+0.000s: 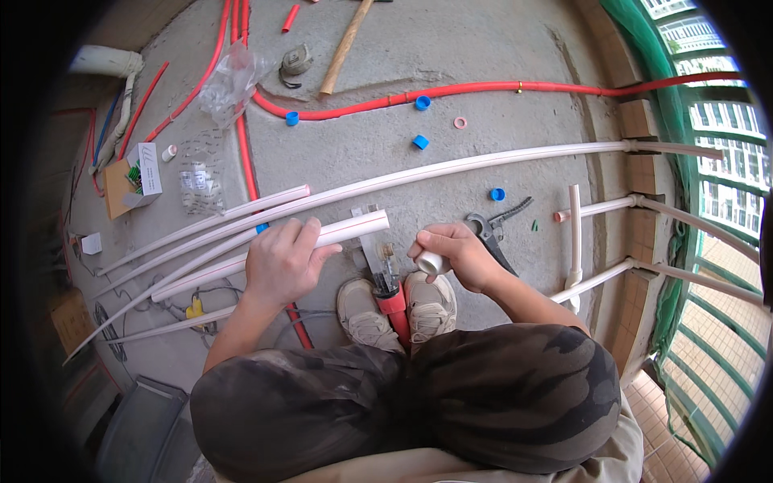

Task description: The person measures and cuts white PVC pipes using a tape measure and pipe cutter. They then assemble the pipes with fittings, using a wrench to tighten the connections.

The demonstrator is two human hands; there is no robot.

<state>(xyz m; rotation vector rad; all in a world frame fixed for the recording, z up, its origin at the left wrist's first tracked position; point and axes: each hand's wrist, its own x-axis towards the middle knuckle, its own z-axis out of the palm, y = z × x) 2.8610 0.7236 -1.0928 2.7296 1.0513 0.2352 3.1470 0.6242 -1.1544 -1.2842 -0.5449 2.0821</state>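
My left hand (282, 259) grips a white plastic pipe with a thin red line (356, 228) near its end, which points right. In the fingers of my right hand (454, 250) is a short white pipe fitting (430, 263), its round opening facing me. The pipe end and the fitting are apart. Between my shoes, a red-handled pipe fusion welder (390, 296) stands with its metal heating plate beyond the handle. Black pipe cutters (492, 238) lie on the concrete just beyond my right hand, which partly hides them.
Long white pipes (423, 170) cross the floor, beyond and left of my hands. Red conduit (459, 89) runs farther off, near blue caps (423, 103), a tape measure (296, 61) and a wooden handle (347, 48). An open box (151, 172) stands left; green netting (658, 90) hangs right.
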